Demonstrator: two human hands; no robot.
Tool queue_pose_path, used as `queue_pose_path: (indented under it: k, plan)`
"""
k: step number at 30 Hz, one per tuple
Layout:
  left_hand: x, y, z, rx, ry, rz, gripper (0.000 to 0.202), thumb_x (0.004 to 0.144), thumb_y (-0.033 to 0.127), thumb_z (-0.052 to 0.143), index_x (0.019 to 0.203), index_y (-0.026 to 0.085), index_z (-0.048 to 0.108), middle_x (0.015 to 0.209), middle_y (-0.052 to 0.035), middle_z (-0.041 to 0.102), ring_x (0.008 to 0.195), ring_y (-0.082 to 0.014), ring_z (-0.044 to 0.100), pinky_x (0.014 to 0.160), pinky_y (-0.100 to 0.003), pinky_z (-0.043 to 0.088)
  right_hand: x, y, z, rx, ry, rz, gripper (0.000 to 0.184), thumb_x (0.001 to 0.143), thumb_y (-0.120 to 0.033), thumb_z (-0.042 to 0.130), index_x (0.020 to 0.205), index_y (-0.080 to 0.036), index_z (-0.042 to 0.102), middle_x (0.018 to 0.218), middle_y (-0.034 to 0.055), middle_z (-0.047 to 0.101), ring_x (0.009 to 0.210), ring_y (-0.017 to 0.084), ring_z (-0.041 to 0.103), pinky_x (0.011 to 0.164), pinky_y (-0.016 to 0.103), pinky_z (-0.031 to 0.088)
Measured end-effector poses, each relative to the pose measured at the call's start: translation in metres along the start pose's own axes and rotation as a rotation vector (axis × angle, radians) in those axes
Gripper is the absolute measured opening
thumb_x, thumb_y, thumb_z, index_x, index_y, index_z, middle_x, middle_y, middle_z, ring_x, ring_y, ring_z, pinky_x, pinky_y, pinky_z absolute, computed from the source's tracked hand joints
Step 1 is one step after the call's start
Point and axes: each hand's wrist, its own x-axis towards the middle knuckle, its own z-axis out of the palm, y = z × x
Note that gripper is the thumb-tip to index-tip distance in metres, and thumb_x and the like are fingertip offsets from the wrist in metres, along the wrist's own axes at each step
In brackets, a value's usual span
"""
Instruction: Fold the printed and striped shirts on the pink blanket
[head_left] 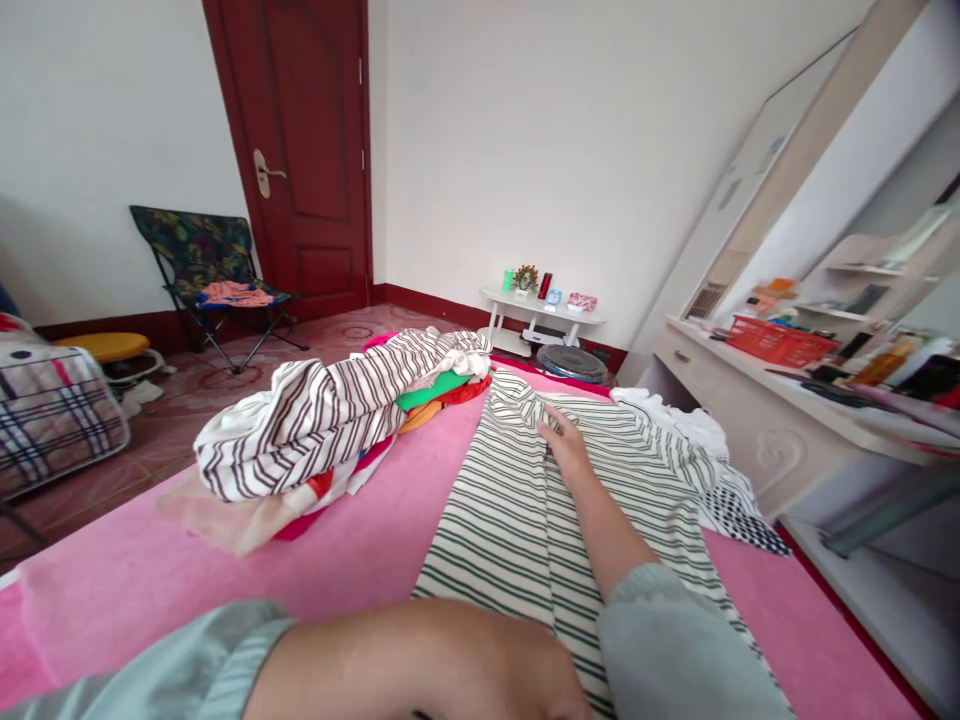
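**Right grip (566, 442) resting on the far part of the white cloth garment with thin dark-green stripes (487, 530), left grip (517, 665) lying over its near part**

The right grip is touching the striped garment beside a long crease, with thumb and fingers pointing away from the body; whether they are pinching the cloth or only pressing on it, I cannot tell. The left grip is showing its back, its fingers hidden and partly cut off by the lower edge of the view, so I cannot tell whether it is grasping anything.

The garment is lying directly beneath the right grip, with cloth spreading to both sides. Its long axis is running away from the body, and the crease is following that line, passing from the right grip back toward the left one. The right grip is sitting nearer the far end, the left nearer the body.

Beyond the garment's right edge, a crumpled white cloth (667, 408) and a black-and-white checked cloth (739, 515) are lying close by. To the left, across a bare strip of the pink-covered bed (409, 500), a heaped brown-and-white striped cloth (322, 420) is lying on other coloured clothes, apart from both grips.
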Motion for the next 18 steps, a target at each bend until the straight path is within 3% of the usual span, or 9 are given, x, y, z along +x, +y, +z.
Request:
queue_pose_path:
  k: [2,4,6,7,9,11,14,18]
  plan:
    - [0.005,-0.002,-0.026,0.072,0.273,-0.028,0.016,0.073,0.016,0.059,0.085,0.022,0.067,0.074,0.003,0.067,0.07,-0.015,0.063,0.064,-0.022,0.048,0.002,0.002,0.0,0.012,-0.017,-0.002,0.059,0.07,-0.05,0.059,0.12,-0.019,0.061,0.113,0.005,0.065,0.092,0.022,0.063,0.071,0.033,0.054]
    - [0.013,-0.015,-0.048,0.223,0.667,-0.152,0.025,0.08,0.019,0.051,0.1,0.022,0.066,0.095,-0.0018,0.069,0.089,-0.0186,0.063,0.08,-0.027,0.049,0.004,0.004,-0.001,0.082,-0.017,0.052,0.062,0.073,-0.053,0.053,0.124,-0.018,0.058,0.111,0.0059,0.065,0.084,0.022,0.064,0.062,0.033,0.054]
    - [0.021,-0.038,-0.06,0.359,0.945,-0.278,0.035,0.085,0.022,0.046,0.119,0.02,0.058,0.12,-0.0077,0.061,0.111,-0.022,0.055,0.096,-0.034,0.043,0.006,0.006,-0.002,0.111,-0.016,0.083,0.064,0.073,-0.05,0.053,0.128,-0.017,0.054,0.114,0.0076,0.063,0.085,0.022,0.063,0.063,0.034,0.055]
    - [0.024,-0.052,-0.063,0.408,1.003,-0.329,0.042,0.086,0.025,0.047,0.127,0.019,0.052,0.131,-0.01,0.053,0.12,-0.0236,0.049,0.102,-0.036,0.039,0.006,0.007,-0.003,0.086,-0.017,0.076,0.065,0.072,-0.046,0.054,0.13,-0.016,0.052,0.117,0.0084,0.062,0.09,0.023,0.063,0.067,0.035,0.055]
    - [0.028,-0.076,-0.062,0.476,0.98,-0.414,0.051,0.087,0.032,0.047,0.136,0.017,0.043,0.145,-0.0131,0.037,0.133,-0.0271,0.034,0.11,-0.043,0.029,0.004,0.007,-0.003,-0.034,-0.008,0.002,0.066,0.071,-0.036,0.055,0.133,-0.015,0.049,0.125,0.0096,0.057,0.105,0.025,0.058,0.082,0.037,0.053]
    - [0.029,-0.091,-0.056,0.51,0.892,-0.461,0.053,0.09,0.039,0.043,0.139,0.018,0.041,0.149,-0.0136,0.03,0.139,-0.0299,0.024,0.113,-0.048,0.022,0.0,0.003,-0.002,-0.209,0.039,-0.135,0.065,0.07,-0.027,0.052,0.134,-0.014,0.048,0.134,0.01,0.048,0.122,0.025,0.047,0.099,0.037,0.043]
    - [0.03,-0.097,-0.049,0.547,0.84,-0.466,0.05,0.094,0.041,0.033,0.14,0.022,0.04,0.152,-0.0109,0.027,0.141,-0.0303,0.018,0.113,-0.052,0.017,-0.006,-0.005,-0.001,-0.465,0.154,-0.307,0.066,0.072,-0.018,0.045,0.138,-0.016,0.042,0.141,0.0086,0.039,0.134,0.021,0.032,0.111,0.036,0.027]
    - [0.031,-0.093,-0.047,0.57,0.819,-0.448,0.049,0.094,0.04,0.031,0.14,0.025,0.039,0.152,-0.0083,0.028,0.141,-0.0295,0.018,0.114,-0.052,0.015,-0.008,-0.006,-0.001,-0.646,0.244,-0.222,0.062,0.075,-0.019,0.042,0.136,-0.01,0.044,0.136,0.0152,0.042,0.13,0.025,0.036,0.109,0.037,0.029]
